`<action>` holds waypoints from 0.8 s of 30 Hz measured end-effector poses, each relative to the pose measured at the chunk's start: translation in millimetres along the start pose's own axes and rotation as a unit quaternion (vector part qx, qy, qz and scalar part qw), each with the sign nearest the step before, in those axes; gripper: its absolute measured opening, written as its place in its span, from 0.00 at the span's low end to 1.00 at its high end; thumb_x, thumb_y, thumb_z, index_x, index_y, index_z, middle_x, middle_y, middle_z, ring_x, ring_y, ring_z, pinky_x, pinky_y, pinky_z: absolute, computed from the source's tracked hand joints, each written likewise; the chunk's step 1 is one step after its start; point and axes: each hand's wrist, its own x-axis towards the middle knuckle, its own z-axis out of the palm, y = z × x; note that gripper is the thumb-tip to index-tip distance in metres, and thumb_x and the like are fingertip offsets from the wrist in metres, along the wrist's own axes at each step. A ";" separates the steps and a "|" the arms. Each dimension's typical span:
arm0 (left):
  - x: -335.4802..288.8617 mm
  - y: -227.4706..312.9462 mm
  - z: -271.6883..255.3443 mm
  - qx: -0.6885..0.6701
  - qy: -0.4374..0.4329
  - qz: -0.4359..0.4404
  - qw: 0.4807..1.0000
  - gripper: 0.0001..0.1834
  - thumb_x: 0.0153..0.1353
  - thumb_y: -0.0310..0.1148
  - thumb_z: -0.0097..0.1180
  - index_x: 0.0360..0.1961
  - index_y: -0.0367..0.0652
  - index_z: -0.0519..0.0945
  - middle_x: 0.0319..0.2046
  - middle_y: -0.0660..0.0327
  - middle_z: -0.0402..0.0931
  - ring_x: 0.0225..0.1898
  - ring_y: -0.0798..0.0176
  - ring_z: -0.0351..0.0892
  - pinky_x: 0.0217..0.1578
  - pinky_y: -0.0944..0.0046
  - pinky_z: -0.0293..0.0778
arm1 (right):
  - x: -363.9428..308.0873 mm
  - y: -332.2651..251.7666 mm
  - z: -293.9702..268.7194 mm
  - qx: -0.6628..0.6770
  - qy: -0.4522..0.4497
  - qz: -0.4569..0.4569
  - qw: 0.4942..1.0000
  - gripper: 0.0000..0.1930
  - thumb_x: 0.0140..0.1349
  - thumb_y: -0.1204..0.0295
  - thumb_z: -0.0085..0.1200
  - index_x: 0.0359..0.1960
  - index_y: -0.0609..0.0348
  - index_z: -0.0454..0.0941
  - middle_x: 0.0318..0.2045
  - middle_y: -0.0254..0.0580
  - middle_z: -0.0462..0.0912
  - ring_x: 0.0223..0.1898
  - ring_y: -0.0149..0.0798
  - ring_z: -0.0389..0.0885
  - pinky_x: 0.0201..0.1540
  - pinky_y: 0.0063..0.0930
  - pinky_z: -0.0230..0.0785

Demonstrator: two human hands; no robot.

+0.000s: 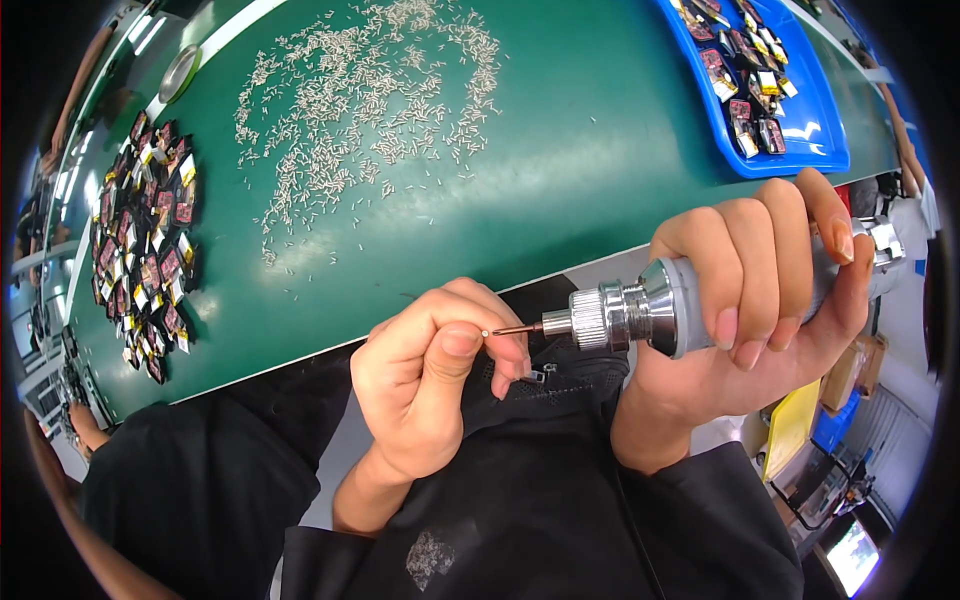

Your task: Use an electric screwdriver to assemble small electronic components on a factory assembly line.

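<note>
My right hand (765,275) is wrapped around a grey electric screwdriver (610,315) with a knurled metal nose, held level over my lap. Its thin bit points left and meets my left hand (425,375). There, thumb and index finger pinch a tiny pale screw (486,333) right at the bit's tip. Both hands are just off the near edge of the green table (560,180). Many loose small screws (365,110) lie scattered over the table beyond my left hand.
At the left of the table lies a heap of small black parts (145,250) with pink, white and yellow patches. Similar parts sit in a blue tray (825,155) at the far right. A small round dish (180,75) stands at the far left. Other people's arms show at the left rim.
</note>
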 end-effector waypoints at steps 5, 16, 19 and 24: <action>-0.6 -0.4 -0.2 0.008 -0.011 0.002 1.000 0.16 0.71 0.30 0.44 0.30 0.28 0.75 0.25 0.52 0.75 0.21 0.69 0.71 0.21 0.72 0.68 | -1.2 2.2 -2.5 -0.004 -0.004 0.007 1.000 0.09 0.66 0.66 0.45 0.31 0.58 0.68 0.12 0.30 0.64 0.10 0.27 0.62 0.20 0.23 0.63; 17.7 15.4 -1.0 0.215 -0.061 -0.036 0.974 0.06 0.58 0.16 0.50 0.25 0.30 0.77 0.22 0.54 0.77 0.19 0.66 0.72 0.20 0.70 0.68 | 7.1 -9.0 -18.1 -0.045 -0.068 0.034 0.996 0.11 0.69 0.64 0.40 0.33 0.59 0.67 0.13 0.30 0.63 0.12 0.28 0.62 0.23 0.24 0.62; 25.3 7.6 7.2 0.350 -0.091 0.068 0.930 0.04 0.51 0.13 0.52 0.24 0.31 0.75 0.20 0.54 0.75 0.20 0.60 0.75 0.22 0.67 0.70 | 0.4 -16.6 -19.3 -0.087 -0.011 0.000 0.996 0.10 0.70 0.64 0.39 0.33 0.56 0.64 0.13 0.30 0.63 0.12 0.27 0.62 0.22 0.25 0.61; 24.7 6.2 14.1 0.363 -0.097 0.074 0.924 0.05 0.54 0.15 0.51 0.24 0.31 0.74 0.20 0.55 0.75 0.20 0.62 0.75 0.22 0.68 0.70 | -7.9 -15.8 -34.4 -0.085 0.018 -0.001 0.996 0.09 0.69 0.64 0.36 0.34 0.54 0.63 0.12 0.29 0.60 0.11 0.26 0.57 0.19 0.25 0.59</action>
